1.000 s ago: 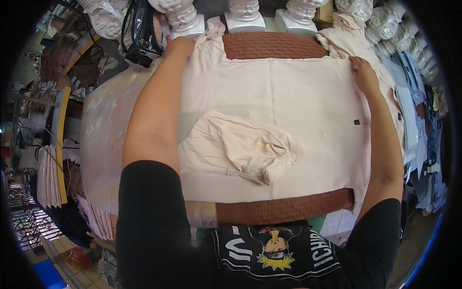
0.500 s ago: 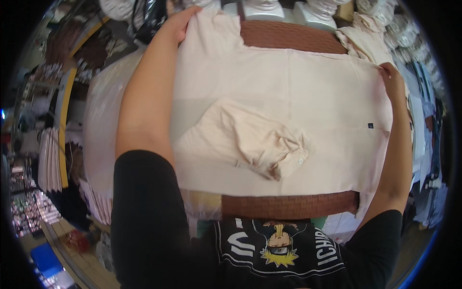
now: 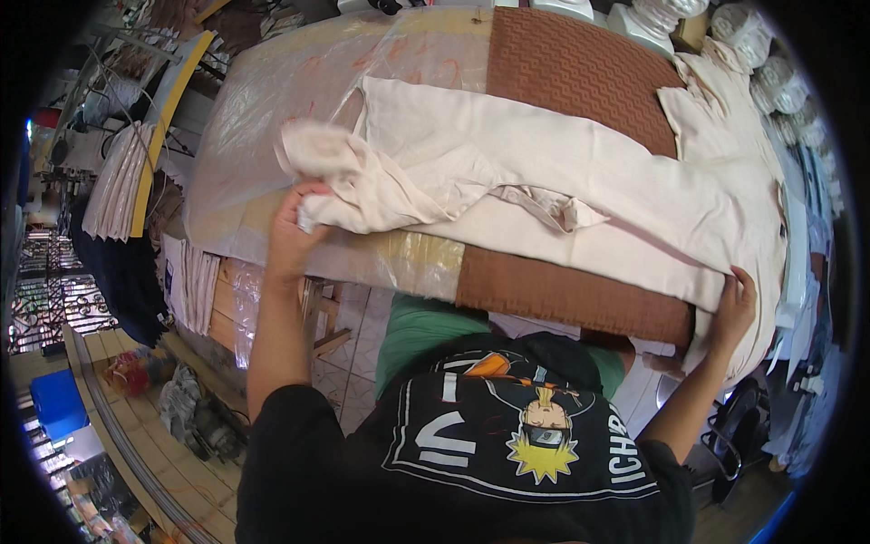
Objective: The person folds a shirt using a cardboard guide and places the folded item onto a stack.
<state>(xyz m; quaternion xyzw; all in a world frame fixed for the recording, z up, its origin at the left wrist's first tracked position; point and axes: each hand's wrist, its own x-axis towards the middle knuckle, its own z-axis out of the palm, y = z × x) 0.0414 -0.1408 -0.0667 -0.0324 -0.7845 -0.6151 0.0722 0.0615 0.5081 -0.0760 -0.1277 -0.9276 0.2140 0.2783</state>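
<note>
The two hands have come down from near the top of the frame, and the cream shirt (image 3: 453,136) has changed shape — it was spread wide, and now its far side is pulled over toward the person. I think this means the shirt is partly folded over. It lies across the middle of the frame, half on the brown patterned cloth (image 3: 580,72) and half on the clear plastic sheet (image 3: 263,181).

The left hand (image 3: 294,227), left of the middle, pinches a bunched bit of the shirt between thumb and fingers; that bit is blurry. The right hand (image 3: 736,304), at the right, has its thumb and fingers pinched on the near edge.

Now the count: two hands, one shirt held by both, one brown cloth, one plastic sheet. One blue box (image 3: 63,405) sits at the lower left, and two stacks of pale folded clothes (image 3: 122,181) are at the left. White carved pillars (image 3: 648,27) crowd the upper right — too many overlap to count
</note>
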